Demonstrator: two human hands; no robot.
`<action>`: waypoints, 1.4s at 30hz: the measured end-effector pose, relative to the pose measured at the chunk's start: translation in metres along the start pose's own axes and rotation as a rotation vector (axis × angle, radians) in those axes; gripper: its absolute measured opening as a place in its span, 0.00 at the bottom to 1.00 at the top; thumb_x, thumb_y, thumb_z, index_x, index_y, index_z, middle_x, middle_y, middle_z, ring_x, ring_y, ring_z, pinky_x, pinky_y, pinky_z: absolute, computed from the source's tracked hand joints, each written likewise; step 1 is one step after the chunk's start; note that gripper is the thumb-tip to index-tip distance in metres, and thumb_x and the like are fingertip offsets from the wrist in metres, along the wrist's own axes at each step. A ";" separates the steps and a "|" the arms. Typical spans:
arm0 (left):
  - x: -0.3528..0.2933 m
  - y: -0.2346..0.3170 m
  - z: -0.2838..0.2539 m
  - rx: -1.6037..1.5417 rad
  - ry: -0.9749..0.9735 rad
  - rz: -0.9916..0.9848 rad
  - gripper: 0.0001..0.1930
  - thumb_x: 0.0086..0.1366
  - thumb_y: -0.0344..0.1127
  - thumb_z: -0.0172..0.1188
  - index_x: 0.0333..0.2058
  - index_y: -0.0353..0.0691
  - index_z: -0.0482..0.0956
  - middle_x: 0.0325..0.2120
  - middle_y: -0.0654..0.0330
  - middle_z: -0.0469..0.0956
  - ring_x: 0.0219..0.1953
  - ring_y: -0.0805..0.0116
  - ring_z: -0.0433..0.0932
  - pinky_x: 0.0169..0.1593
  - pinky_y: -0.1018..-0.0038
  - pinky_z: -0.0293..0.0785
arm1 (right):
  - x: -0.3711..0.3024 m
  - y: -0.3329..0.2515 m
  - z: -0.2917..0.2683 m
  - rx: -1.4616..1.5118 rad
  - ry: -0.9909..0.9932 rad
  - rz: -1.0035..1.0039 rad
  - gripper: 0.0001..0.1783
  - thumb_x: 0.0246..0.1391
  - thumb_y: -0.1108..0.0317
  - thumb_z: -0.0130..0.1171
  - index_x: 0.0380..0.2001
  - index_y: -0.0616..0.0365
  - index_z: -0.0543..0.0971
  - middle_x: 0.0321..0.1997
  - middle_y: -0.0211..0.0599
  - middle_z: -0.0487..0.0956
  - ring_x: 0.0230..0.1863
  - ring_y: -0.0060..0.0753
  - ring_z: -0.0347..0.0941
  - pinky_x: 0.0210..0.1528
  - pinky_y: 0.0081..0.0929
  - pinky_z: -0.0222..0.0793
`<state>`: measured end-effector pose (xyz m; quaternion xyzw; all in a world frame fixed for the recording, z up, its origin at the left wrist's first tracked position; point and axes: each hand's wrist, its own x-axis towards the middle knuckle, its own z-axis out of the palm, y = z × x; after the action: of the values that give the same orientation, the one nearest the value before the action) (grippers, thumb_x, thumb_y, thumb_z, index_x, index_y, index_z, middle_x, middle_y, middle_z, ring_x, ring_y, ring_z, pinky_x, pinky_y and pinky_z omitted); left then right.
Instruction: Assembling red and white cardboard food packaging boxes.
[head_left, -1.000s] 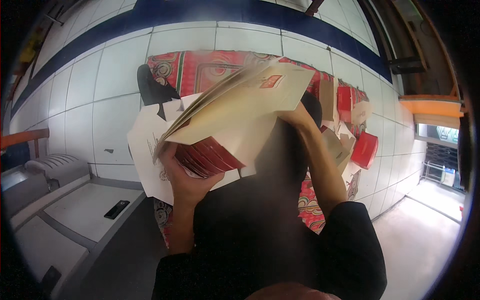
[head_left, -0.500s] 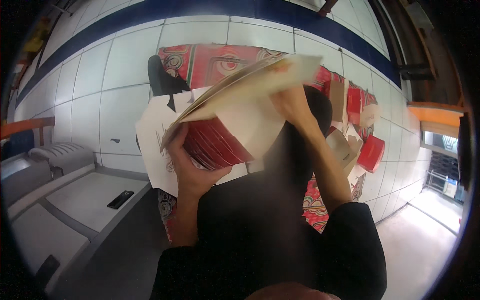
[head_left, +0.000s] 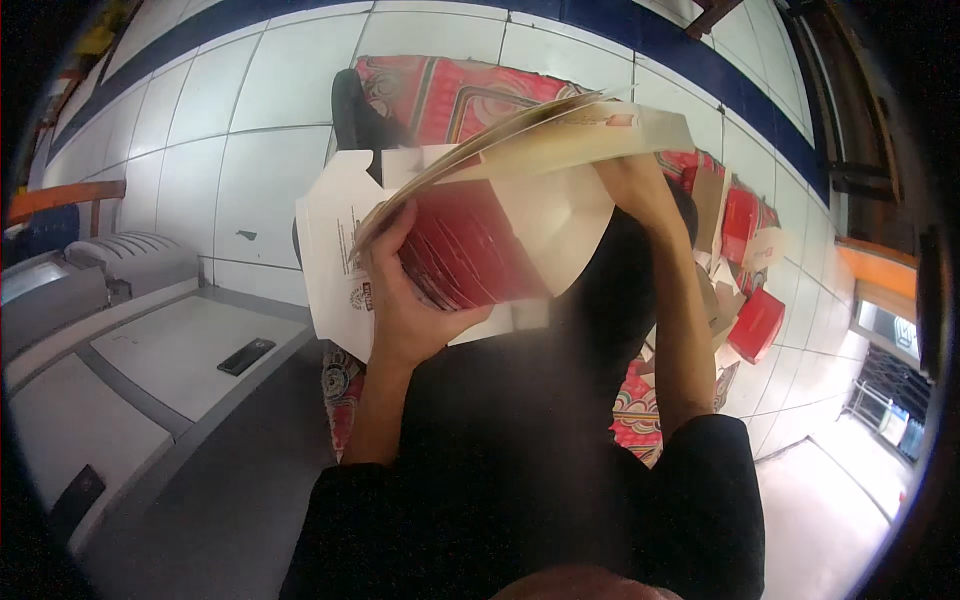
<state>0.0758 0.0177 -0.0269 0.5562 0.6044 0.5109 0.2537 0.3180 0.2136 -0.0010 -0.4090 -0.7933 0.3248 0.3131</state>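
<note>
Red-and-cream cards (head_left: 458,255): a fanned stack, raised above the lap.
Left hand (head_left: 405,310): holding the stack's lower left.
Right hand (head_left: 640,190): at its right end, fingers hidden; cannot tell whether gripping.
White sheet (head_left: 335,270): below, left.
Red box (head_left: 757,325): cloth's (head_left: 405,90) right edge.

Most fingers of the left bare hand (head_left: 405,320) are hidden beneath the fanned stack of red, white and cream card sheets (head_left: 465,245), whose count cannot be told. The right bare hand's (head_left: 645,195) fingertips are blurred; just above them, the stack's small red print (head_left: 621,120) is smeared. Left of the left fingers, the stack covers part of a flat white cut-out card (head_left: 335,245).
</note>
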 end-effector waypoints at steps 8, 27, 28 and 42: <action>0.002 0.010 0.003 0.080 0.013 0.041 0.62 0.34 0.41 0.88 0.69 0.41 0.62 0.63 0.47 0.63 0.66 0.44 0.61 0.67 0.51 0.61 | -0.039 -0.140 0.006 0.143 -0.020 0.110 0.16 0.63 0.66 0.60 0.50 0.64 0.80 0.33 0.47 0.84 0.32 0.44 0.81 0.40 0.36 0.75; -0.001 0.009 0.006 0.159 -0.020 0.068 0.67 0.36 0.38 0.87 0.72 0.30 0.50 0.66 0.45 0.59 0.70 0.48 0.61 0.72 0.54 0.61 | -0.045 -0.126 0.001 0.093 0.106 0.031 0.17 0.68 0.68 0.55 0.56 0.64 0.79 0.44 0.48 0.83 0.47 0.41 0.82 0.49 0.33 0.75; 0.000 0.010 0.007 0.099 -0.010 0.054 0.67 0.37 0.38 0.87 0.72 0.31 0.50 0.67 0.45 0.59 0.70 0.48 0.61 0.72 0.54 0.60 | -0.045 -0.102 -0.006 -0.002 0.298 -0.053 0.17 0.69 0.68 0.55 0.57 0.65 0.78 0.44 0.45 0.84 0.47 0.37 0.81 0.49 0.30 0.75; 0.008 0.019 0.014 0.090 -0.040 0.010 0.66 0.40 0.40 0.86 0.72 0.35 0.48 0.67 0.46 0.56 0.71 0.48 0.58 0.74 0.52 0.57 | -0.126 0.349 -0.127 -0.674 0.121 0.479 0.21 0.54 0.62 0.63 0.45 0.69 0.77 0.44 0.65 0.81 0.49 0.69 0.78 0.55 0.55 0.74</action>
<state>0.0941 0.0274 -0.0121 0.5802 0.6186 0.4733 0.2380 0.6291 0.2982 -0.2240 -0.6799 -0.7176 0.0861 0.1236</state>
